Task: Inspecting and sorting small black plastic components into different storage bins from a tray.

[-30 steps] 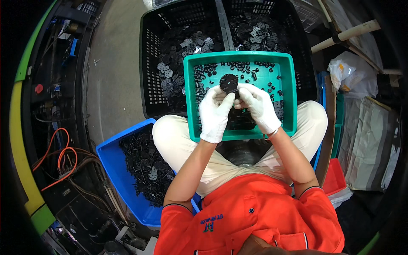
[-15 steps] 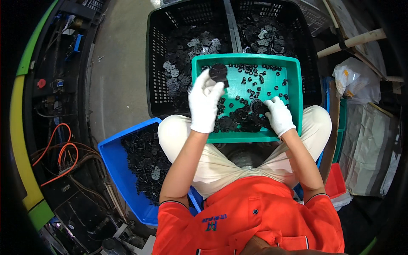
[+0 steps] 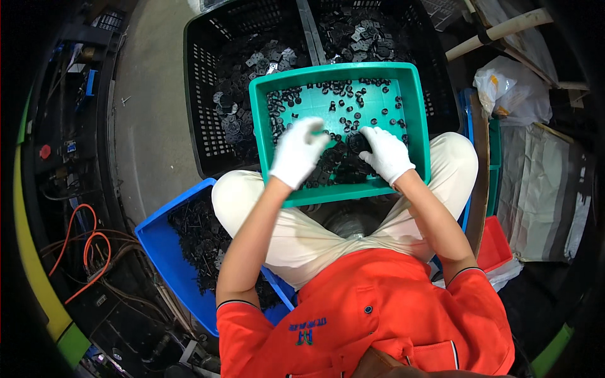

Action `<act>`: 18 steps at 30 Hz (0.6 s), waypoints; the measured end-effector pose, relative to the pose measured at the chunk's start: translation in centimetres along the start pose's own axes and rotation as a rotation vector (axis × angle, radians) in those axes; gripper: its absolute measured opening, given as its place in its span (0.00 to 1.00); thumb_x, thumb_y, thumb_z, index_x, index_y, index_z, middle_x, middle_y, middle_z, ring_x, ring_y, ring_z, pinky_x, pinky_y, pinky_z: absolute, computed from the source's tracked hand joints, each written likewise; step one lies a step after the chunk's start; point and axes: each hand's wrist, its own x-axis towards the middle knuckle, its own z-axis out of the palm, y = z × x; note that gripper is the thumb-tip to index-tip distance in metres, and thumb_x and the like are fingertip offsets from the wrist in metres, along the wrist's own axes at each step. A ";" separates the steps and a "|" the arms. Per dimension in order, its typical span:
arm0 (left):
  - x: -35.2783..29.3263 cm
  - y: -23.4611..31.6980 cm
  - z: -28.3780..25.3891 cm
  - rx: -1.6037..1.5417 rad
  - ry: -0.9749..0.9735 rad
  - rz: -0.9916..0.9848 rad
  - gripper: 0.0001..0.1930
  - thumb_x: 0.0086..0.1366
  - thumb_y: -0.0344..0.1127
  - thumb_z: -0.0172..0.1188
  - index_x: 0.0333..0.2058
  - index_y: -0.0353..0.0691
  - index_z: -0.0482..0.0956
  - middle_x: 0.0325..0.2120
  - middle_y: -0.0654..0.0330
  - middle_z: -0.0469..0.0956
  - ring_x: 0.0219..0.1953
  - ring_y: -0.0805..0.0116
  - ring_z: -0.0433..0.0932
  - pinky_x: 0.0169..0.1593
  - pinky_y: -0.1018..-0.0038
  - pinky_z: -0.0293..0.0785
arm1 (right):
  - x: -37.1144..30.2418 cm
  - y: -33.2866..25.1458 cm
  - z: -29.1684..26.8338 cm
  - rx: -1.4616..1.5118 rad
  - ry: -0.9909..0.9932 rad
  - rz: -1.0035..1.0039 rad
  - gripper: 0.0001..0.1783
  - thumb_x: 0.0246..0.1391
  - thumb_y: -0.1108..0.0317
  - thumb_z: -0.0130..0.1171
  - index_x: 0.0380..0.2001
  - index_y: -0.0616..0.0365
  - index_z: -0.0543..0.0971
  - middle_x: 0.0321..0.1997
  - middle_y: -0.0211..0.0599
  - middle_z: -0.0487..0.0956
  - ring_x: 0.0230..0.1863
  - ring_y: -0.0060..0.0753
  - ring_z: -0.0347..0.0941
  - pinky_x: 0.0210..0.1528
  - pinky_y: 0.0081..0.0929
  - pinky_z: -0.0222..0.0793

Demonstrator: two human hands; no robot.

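A green tray rests across my thighs, holding many small round black pieces and flat black plates. My left hand, in a white glove, hovers over the tray's left half, its thumb and fingers apart and nothing visible between them. At the middle right of the tray, my gloved right hand is closed on a round black disc part, pinched between thumb and fingers. Below that disc, more black plates lie heaped along the tray's near side. Loose small black rollers are scattered toward its far side.
Beyond the tray stand two large black crates filled with flat black parts. A blue bin of dark parts sits by my left leg. To the right are a red bin, a plastic bag and a pole.
My left hand has come down toward the tray, and the dark disc it held up is no longer in it. My right hand has moved inward, now gripping a disc. The whole view has shifted.
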 end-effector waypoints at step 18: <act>0.9 -0.2 8.1 0.265 -0.106 -0.095 0.13 0.51 0.30 0.61 0.38 0.37 0.75 0.34 0.53 0.75 0.35 0.62 0.76 0.41 0.71 0.72 | -1.1 0.1 1.3 0.228 -0.021 0.178 0.16 0.42 0.66 0.62 0.34 0.56 0.69 0.31 0.40 0.73 0.38 0.44 0.71 0.35 0.37 0.69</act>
